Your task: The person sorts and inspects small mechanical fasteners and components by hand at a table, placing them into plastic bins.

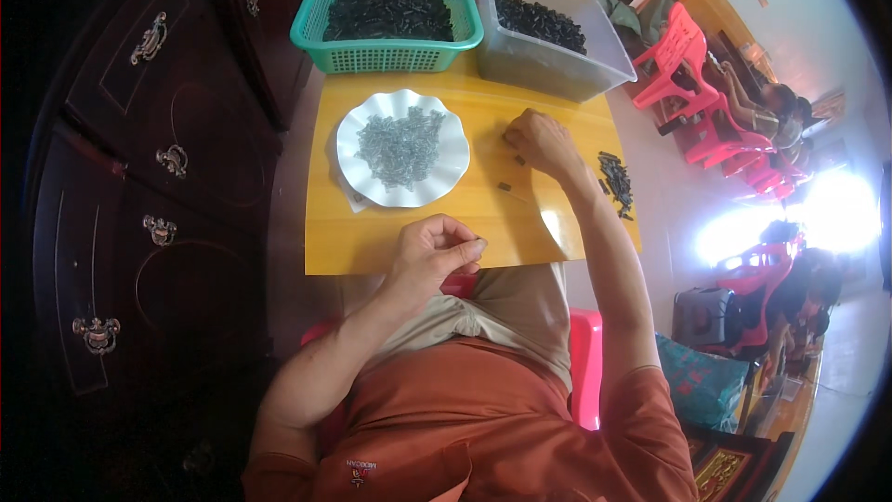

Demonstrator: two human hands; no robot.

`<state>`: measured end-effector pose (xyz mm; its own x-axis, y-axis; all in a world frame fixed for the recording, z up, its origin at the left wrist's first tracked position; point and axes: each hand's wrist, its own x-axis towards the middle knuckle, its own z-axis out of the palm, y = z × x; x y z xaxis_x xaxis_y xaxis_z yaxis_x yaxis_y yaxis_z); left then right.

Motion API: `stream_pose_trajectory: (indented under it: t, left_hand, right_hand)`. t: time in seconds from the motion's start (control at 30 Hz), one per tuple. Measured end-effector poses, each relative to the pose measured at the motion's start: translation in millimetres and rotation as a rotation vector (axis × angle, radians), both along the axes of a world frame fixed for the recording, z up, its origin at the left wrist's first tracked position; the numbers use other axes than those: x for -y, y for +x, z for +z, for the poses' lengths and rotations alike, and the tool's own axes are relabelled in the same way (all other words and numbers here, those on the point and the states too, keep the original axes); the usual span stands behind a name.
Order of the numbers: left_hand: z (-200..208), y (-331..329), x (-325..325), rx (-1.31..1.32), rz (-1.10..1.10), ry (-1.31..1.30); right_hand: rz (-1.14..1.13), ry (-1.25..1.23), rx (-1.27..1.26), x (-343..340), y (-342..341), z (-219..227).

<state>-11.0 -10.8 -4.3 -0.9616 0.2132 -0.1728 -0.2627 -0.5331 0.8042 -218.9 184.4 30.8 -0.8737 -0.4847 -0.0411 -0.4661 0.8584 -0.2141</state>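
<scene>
My left hand [435, 253] is closed just above the table's front edge, thumb pressed against the curled fingers. A dark speck shows at its fingertips, too small to name. Farther out to the right, my right hand [543, 141] bends down to the tabletop with its fingers drawn together; what they grip, if anything, is hidden. Near it lie a short black tube-like piece [505, 187] and another black piece [519, 160]. On the table's right side is a small pile of similar black pieces [616, 184]. A scalloped white plate [348, 151] holds many small clear pieces [400, 149].
At the table's far side stand a green plastic basket [386, 59] and a translucent bin [548, 72], both filled with black pieces. Dark wooden cabinets [177, 121] line the left. Pink chairs [674, 56] and other people are off to the right, beyond the yellow table [339, 246].
</scene>
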Motion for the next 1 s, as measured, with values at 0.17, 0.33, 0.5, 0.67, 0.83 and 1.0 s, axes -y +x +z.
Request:
stream_pose_trajectory:
  t: [0.17, 0.33, 0.5, 0.67, 0.83, 1.0]
  left_hand:
    - [0.0, -0.9, 0.0, -0.004, 0.004, 0.001]
    - [2.7, 0.5, 0.6, 0.019, 0.026, -0.004]
    - [1.3, -1.0, -0.4, 0.023, 0.031, -0.008]
    - [1.0, -1.0, 0.7, 0.023, 0.036, -0.008]
    - [1.6, -0.9, 0.7, 0.017, 0.039, -0.02]
    - [0.8, -0.3, 0.5, 0.013, 0.042, -0.017]
  right_hand:
    - [-0.009, 0.064, -0.081, -1.5, 5.1, -3.8]
    - [0.032, 0.005, -0.08, -1.5, 13.9, -1.9]
    - [0.034, -0.018, -0.108, -6.1, 15.5, -5.8]
    - [0.062, -0.373, -0.172, -14.4, 33.4, -0.2]
    - [-0.063, -0.553, -0.081, -11.4, 75.4, 12.7]
    - [-0.147, -0.913, 0.241, -18.6, 99.7, -2.7]
